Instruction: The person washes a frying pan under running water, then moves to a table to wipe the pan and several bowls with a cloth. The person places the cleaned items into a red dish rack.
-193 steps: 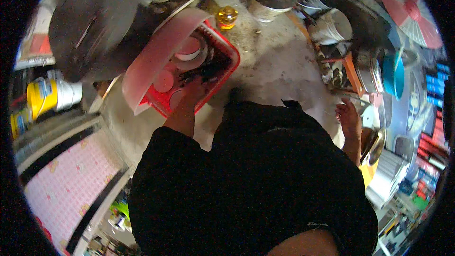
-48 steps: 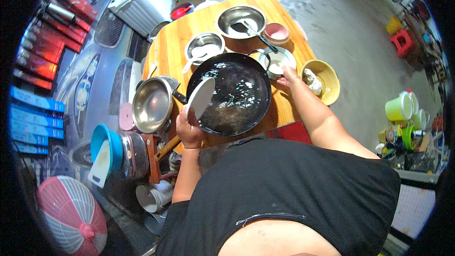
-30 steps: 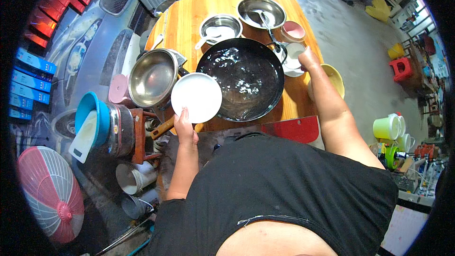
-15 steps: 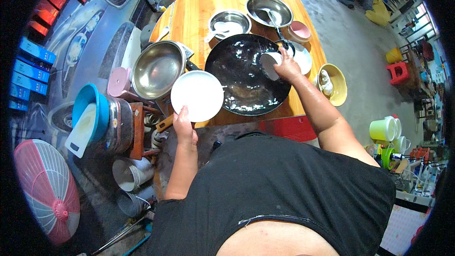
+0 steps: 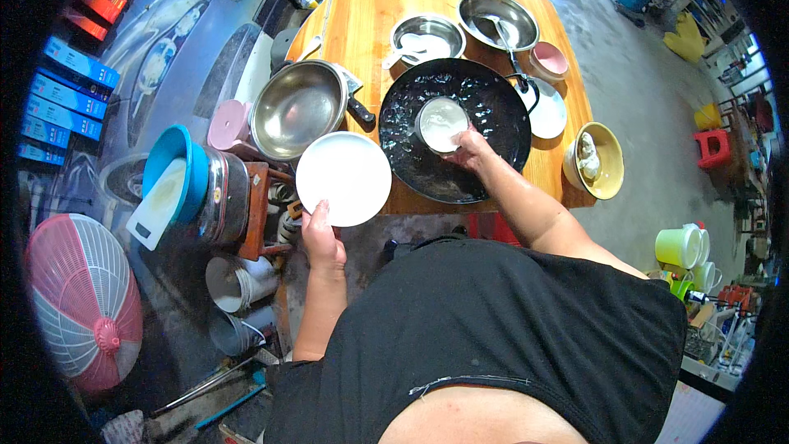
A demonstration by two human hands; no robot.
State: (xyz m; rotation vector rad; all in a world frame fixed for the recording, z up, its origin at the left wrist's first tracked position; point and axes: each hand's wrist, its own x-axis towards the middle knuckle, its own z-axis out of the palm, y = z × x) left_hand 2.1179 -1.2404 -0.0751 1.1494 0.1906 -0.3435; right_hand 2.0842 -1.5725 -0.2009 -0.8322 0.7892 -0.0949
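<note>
My left hand (image 5: 323, 240) grips the near rim of a round white plate (image 5: 343, 178), thumb on its face. The plate is held off the table's near left edge, partly over the big metal pan. In my right hand (image 5: 470, 150) is a small bowl (image 5: 444, 124), upright, with clear liquid in it, over the middle of a large black wok (image 5: 411, 168). Rippling water stands in the wok. Fingers of the right hand are partly hidden behind the bowl.
Left of the wok sits a steel pan (image 5: 297, 111) with a dark handle. Behind it are a steel bowl (image 5: 427, 26) with white spoons and a basin (image 5: 499, 20) with a ladle. A white plate (image 5: 547, 115), pink bowl (image 5: 549, 60) and yellow bowl (image 5: 606, 160) stand at right.
My right hand has moved left from the wok's right edge to its middle, and the bowl, tilted before, is now upright with liquid in it. My left hand still holds the plate.
</note>
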